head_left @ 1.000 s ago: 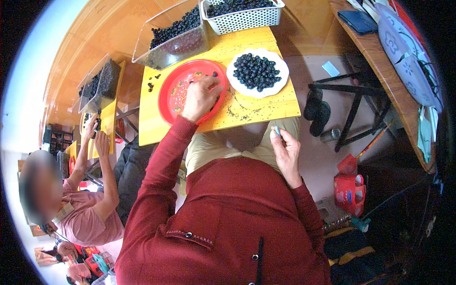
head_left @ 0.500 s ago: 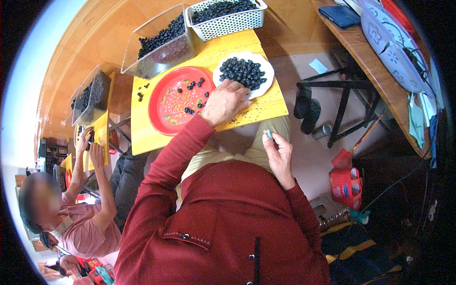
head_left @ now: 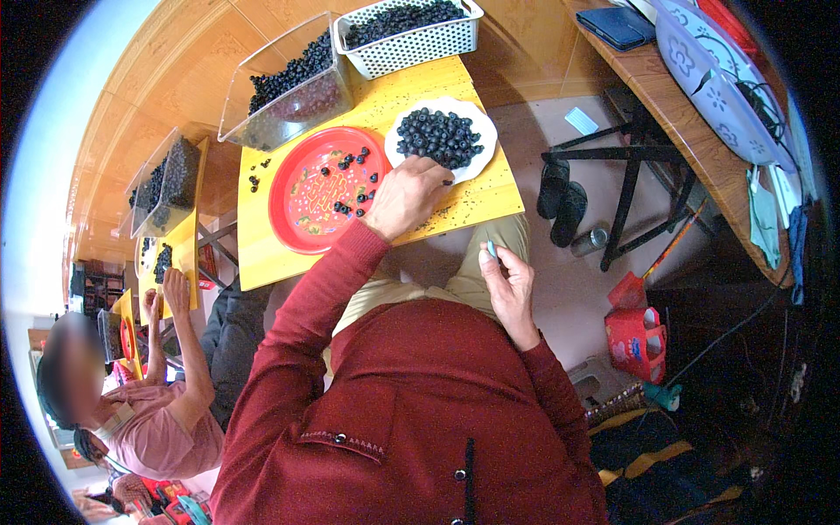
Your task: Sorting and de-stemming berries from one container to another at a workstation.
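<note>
My left hand (head_left: 406, 198) is over the near edge of a white plate (head_left: 484, 162) heaped with blueberries (head_left: 437, 136). Its fingers are closed in a pinch, and one dark blueberry (head_left: 447, 182) shows at the tips. Beside that wrist lies a red round tray (head_left: 282, 199), with several loose blueberries (head_left: 342, 207) on its patterned base. Above my lap, my right hand (head_left: 507, 284) pinches a small pale blue stick-like thing (head_left: 492, 250); only its end shows, so its kind is unclear.
A clear bin (head_left: 284, 118) and a white perforated basket (head_left: 411, 57), both holding dark berries, stand at the yellow table's (head_left: 255, 258) far side. Crumbs dot the table. A co-worker (head_left: 166, 411) sits at another yellow table on the left. At right stand a wooden table (head_left: 643, 83) and red bag (head_left: 636, 344).
My left hand has drawn slightly back from the heap, and a blueberry now shows at its fingertips. My right hand has barely moved. The co-worker's hands have dropped toward their body.
</note>
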Available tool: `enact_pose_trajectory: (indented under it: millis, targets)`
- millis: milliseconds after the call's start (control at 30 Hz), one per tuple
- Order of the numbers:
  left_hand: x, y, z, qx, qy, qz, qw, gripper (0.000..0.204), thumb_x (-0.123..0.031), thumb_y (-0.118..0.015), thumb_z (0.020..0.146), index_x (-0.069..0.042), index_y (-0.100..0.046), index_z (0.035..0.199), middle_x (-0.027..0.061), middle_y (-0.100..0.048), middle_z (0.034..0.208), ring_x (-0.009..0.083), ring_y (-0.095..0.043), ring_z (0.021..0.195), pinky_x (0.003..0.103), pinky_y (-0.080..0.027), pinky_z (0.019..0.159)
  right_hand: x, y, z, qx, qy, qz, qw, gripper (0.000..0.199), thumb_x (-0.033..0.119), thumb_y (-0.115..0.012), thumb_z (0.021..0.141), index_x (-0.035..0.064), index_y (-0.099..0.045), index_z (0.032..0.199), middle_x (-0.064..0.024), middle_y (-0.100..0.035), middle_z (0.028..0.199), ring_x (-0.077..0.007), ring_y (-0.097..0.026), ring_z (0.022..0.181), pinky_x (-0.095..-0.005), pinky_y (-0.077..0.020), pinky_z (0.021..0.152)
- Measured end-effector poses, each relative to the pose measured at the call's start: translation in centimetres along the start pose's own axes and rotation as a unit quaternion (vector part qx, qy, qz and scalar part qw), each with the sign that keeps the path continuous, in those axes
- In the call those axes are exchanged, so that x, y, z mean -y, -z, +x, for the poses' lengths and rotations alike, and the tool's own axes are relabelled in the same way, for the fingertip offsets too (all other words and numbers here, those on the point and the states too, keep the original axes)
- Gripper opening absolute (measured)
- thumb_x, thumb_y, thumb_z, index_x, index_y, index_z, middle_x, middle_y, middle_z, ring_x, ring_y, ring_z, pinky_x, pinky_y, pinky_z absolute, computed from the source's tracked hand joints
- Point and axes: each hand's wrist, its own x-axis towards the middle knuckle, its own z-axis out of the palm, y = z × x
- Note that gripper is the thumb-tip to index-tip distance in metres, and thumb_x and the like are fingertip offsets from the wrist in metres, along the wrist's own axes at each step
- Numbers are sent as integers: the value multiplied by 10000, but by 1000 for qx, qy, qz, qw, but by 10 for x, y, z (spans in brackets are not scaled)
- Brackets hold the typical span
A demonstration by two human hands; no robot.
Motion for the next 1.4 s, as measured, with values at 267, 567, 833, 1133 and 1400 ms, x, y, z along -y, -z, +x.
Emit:
enact_pose_trajectory:
  millis: [267,567,833,1133,1400]
  targets:
    - [-10,-3,-35,-134,171,-375,901,172,-55,-707,881,-9,-707,1047,68,-682,979,158,-662,876,290,-536,767,-5,-1,1,-12,8,7,1000,258,182,-640,970,-41,-679,1094,58,-552,741,-21,-463,653,-195,-386,571]
    - [-24,4,-66,-144,249,-649,704,234,4,-657,907,-15,-674,1139,88,-701,1024,200,-697,887,329,-583,837,17,-13,17,31,2,49,998,232,184,-633,974,-16,-678,1083,82,-528,735,3,-415,620,-174,-324,532]
    - [-35,3,-73,-184,274,-688,646,259,5,-688,889,9,-646,1144,67,-700,939,137,-676,865,287,-577,803,39,-27,26,62,-29,67,995,240,177,-658,958,-41,-675,1057,54,-579,782,-19,-470,705,-189,-393,615]
    - [-28,-1,-90,-159,238,-606,742,226,30,-731,844,11,-664,1059,75,-692,1015,107,-653,894,266,-552,819,49,-36,32,123,-83,105,983,262,211,-677,950,-26,-683,1062,63,-579,770,-11,-472,686,-180,-384,596]
    - [-41,10,-92,-147,222,-566,780,204,41,-738,832,0,-653,1012,50,-678,975,94,-641,894,255,-544,825,58,-52,38,137,-48,70,987,227,210,-699,933,-14,-701,974,74,-582,733,-5,-480,669,-179,-381,575]
